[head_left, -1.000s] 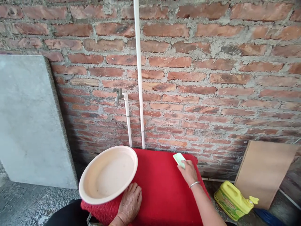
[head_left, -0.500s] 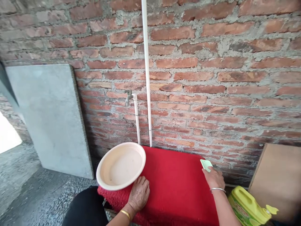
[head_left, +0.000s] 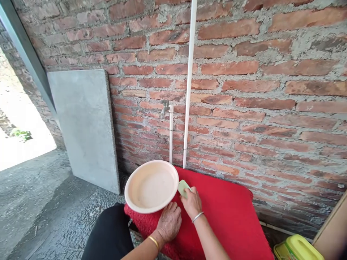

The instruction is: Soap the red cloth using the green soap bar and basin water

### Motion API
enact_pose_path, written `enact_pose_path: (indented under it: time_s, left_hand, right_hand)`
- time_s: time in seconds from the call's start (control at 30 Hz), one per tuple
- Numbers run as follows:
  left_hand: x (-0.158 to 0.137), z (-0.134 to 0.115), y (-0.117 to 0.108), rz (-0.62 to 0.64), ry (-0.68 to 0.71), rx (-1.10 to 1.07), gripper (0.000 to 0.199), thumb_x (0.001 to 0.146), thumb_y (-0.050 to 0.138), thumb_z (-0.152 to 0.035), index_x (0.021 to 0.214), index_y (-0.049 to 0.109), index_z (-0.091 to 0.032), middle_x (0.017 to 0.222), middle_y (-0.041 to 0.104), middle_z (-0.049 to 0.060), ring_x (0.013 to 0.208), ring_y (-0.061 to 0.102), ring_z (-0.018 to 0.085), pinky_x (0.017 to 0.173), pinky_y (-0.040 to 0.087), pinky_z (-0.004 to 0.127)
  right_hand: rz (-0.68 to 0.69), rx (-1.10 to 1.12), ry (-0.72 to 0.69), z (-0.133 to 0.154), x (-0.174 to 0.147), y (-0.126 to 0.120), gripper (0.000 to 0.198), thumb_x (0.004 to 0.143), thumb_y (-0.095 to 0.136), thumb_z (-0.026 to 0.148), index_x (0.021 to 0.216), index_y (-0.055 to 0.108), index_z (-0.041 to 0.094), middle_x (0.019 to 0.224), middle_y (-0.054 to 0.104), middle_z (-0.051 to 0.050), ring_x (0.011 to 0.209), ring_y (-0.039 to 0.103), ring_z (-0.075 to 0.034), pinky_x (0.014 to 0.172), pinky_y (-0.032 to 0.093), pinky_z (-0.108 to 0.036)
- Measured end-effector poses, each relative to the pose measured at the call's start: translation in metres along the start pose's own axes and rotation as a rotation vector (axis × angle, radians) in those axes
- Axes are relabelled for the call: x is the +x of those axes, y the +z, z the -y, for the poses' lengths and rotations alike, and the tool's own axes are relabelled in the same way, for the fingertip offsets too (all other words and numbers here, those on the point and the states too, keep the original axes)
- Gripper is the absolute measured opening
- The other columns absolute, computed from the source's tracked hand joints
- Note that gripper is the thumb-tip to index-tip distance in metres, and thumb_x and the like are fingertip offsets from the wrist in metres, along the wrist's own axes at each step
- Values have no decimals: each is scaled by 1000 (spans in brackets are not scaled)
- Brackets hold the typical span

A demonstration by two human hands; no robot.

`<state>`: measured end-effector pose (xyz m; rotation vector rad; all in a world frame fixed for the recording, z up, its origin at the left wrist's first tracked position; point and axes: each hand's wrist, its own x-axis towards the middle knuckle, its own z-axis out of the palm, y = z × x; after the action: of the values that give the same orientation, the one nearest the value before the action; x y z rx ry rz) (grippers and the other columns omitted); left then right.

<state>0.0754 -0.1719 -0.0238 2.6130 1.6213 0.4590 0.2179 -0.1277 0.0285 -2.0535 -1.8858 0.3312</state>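
Lower centre: right hand [head_left: 192, 203] clasps green block [head_left: 183, 186], long axis pointing upper left; left hand [head_left: 170, 221] lies palm-down on cloth [head_left: 225, 209].

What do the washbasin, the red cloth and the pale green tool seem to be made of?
Washbasin: probably plastic, smooth and satin, with a moulded-looking rim.
Red cloth: textile, soft and matte; the front edge looks fluffy, though the fibre stays uncertain.
Pale green tool: likely plastic, smooth and evenly coloured; the right hand hides part.

The fingers [head_left: 187, 195] of the right hand [head_left: 193, 204] hold a light-green object [head_left: 183, 186] just beside the cream basin [head_left: 152, 186].
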Motion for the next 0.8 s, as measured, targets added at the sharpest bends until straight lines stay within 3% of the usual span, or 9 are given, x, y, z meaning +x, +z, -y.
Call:
enact_pose_path:
  time_s: [0.07, 0.17, 0.27, 0.47, 0.57, 0.67, 0.8]
  left_hand:
    - [-1, 1, 2, -10, 10, 6, 20, 90, 46, -13, 92, 65, -22, 100, 63, 4, 98, 55, 22, 96, 42, 38]
    - [-2, 1, 5, -29, 14, -8, 22, 92, 44, -13, 91, 64, -23, 98, 63, 4, 96, 55, 22, 94, 42, 38]
    - [-2, 1, 8, -26, 3, -27, 23, 92, 43, -14, 91, 64, -24, 99, 63, 3, 96, 56, 23, 93, 43, 39]
    - [-1, 0, 10, 6, -13, -35, 27, 91, 42, -11, 95, 66, -23, 104, 65, 5, 104, 58, 23, 98, 43, 40]
    - [-1, 2, 14, -20, 8, -24, 30, 91, 40, -10, 95, 66, -24, 104, 66, 5, 105, 58, 23, 100, 43, 41]
    - [-1, 4, 19, -55, 16, -20, 31, 91, 40, -9, 93, 67, -24, 101, 66, 4, 101, 59, 23, 99, 43, 42]
    - [-1, 7, 21, -73, 25, -9, 30, 90, 40, -9, 92, 67, -23, 100, 66, 4, 99, 57, 23, 96, 43, 41]
  right_hand:
    - [16, -2, -9, 5, 1, 6, 30, 85, 67, 36, 114, 71, 29, 115, 61, -7, 108, 63, -25, 94, 47, -31]
    - [17, -32, 44, -16, 0, -2, 33, 85, 67, 36, 117, 70, 30, 116, 61, -7, 108, 63, -25, 95, 46, -31]
    - [1, -79, 170, -66, -6, -29, 37, 86, 63, 36, 122, 69, 27, 116, 60, -9, 108, 64, -25, 95, 47, -32]
    - [-31, -146, 526, -189, -47, -106, 43, 92, 48, 41, 127, 65, 23, 111, 64, -13, 99, 70, -28, 92, 51, -39]
    - [-54, -139, 703, -231, -68, -132, 49, 92, 44, 44, 131, 62, 20, 107, 66, -15, 102, 70, -30, 91, 50, -40]
    - [-86, -99, 759, -250, -80, -140, 53, 92, 43, 44, 134, 59, 16, 110, 65, -18, 109, 68, -31, 94, 49, -41]
    - [-103, -38, 723, -249, -81, -128, 53, 91, 44, 46, 133, 59, 18, 110, 65, -16, 109, 67, -29, 95, 49, -39]
